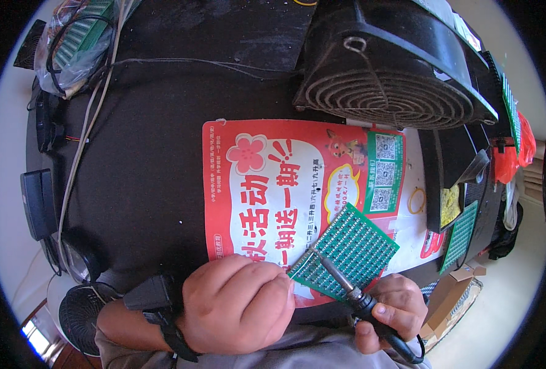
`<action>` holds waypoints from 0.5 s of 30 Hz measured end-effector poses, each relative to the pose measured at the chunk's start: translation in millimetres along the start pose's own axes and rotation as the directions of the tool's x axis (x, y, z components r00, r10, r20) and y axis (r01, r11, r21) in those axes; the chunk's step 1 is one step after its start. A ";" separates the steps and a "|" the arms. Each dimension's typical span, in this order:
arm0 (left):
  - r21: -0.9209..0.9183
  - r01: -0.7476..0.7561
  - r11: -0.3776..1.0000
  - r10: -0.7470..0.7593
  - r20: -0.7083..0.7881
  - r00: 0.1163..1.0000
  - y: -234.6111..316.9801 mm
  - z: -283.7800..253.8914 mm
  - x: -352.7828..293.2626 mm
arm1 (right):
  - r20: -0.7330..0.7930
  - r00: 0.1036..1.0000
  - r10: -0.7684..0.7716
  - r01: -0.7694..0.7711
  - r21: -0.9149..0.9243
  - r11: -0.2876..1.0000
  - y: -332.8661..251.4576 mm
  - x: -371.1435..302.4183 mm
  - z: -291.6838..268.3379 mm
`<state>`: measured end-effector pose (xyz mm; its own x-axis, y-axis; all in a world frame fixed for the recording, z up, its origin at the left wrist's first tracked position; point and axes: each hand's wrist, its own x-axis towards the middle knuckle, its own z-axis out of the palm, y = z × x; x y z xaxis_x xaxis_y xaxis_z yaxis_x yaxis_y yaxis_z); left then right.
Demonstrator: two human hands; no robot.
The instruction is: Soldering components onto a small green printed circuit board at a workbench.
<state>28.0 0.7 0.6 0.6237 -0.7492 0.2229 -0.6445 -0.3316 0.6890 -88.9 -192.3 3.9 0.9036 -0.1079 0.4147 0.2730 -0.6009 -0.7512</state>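
A green circuit board (pixel 371 243) with rows of small solder points lies tilted on a red and white printed sheet (pixel 221 184). My right hand (pixel 402 307) grips the black handle of a soldering iron (pixel 365 304), its metal tip over the left part of the board. Beside the board's left corner, my left hand (pixel 236 304) is closed in a pinch. From its fingertips a thin silvery strand, which looks like solder wire (pixel 300 265), runs toward the iron's tip. A black strap device (pixel 153 301) sits on my left wrist.
A large black fan (pixel 390 98) with a wire grille stands beyond the sheet. To the right are a yellow sponge (pixel 451 206), another green board (pixel 460 237) and a cardboard box (pixel 451 301). Cables (pixel 79 169), a black adapter (pixel 38 203) and a bag of boards (pixel 76 49) occupy the left.
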 end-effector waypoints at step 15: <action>-0.005 -0.021 1.000 0.021 -0.032 0.999 -1.0 2.8 -1.3 | -0.027 1.000 -0.002 0.003 0.036 0.999 1.4 -0.2 1.2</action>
<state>26.6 0.4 -2.4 0.6238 -0.7375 0.2590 -0.6553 -0.3128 0.6876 -88.3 -192.2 2.1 0.8939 -0.1284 0.4296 0.2869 -0.5726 -0.7680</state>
